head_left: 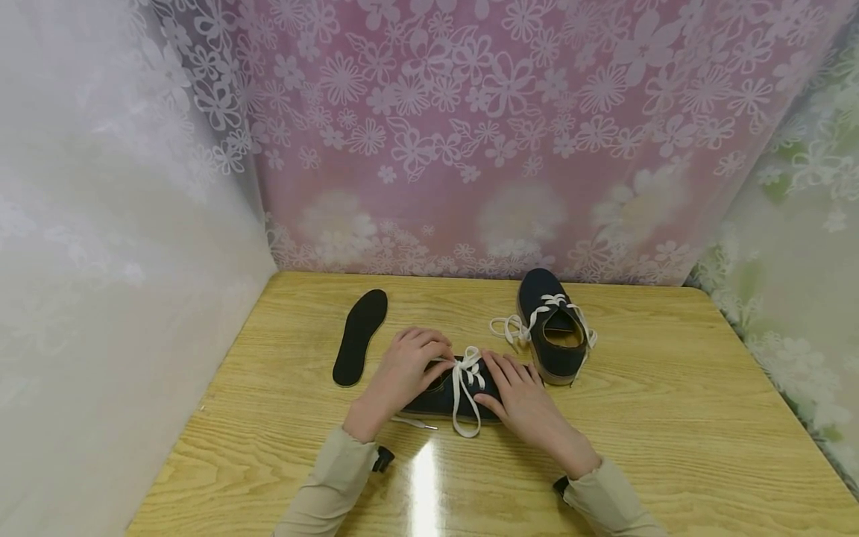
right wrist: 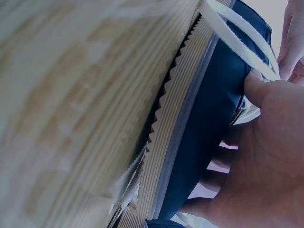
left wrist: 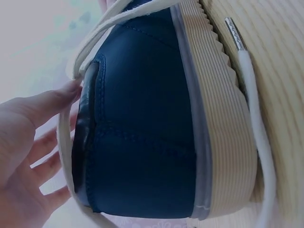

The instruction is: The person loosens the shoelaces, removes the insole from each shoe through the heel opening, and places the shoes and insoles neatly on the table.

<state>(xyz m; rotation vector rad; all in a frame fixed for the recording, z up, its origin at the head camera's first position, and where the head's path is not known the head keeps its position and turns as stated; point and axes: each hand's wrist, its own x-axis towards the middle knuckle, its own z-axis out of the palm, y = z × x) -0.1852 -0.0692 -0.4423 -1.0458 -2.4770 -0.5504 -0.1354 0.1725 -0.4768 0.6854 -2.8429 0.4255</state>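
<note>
A dark blue shoe [head_left: 439, 403] lies sideways on the table, toe to the right, its white lace [head_left: 463, 406] tied in a bow with loops over the near side. My left hand [head_left: 409, 365] is at the shoe opening; in the left wrist view its thumb and a finger pinch the lace [left wrist: 78, 71] just above the collar. My right hand [head_left: 523, 403] holds the front of the shoe, thumb on the near side beside the bow and fingers over the far side. In the right wrist view the fingertips are partly hidden behind the upper.
A second dark shoe [head_left: 546, 298], with loose white laces [head_left: 513, 328], stands behind my right hand, toe away from me. A black insole [head_left: 360, 339] lies to the left. One lace end with a metal tip [head_left: 429, 427] lies on the wooden table [head_left: 671, 418]. Flowered curtains [head_left: 470, 149] surround the table.
</note>
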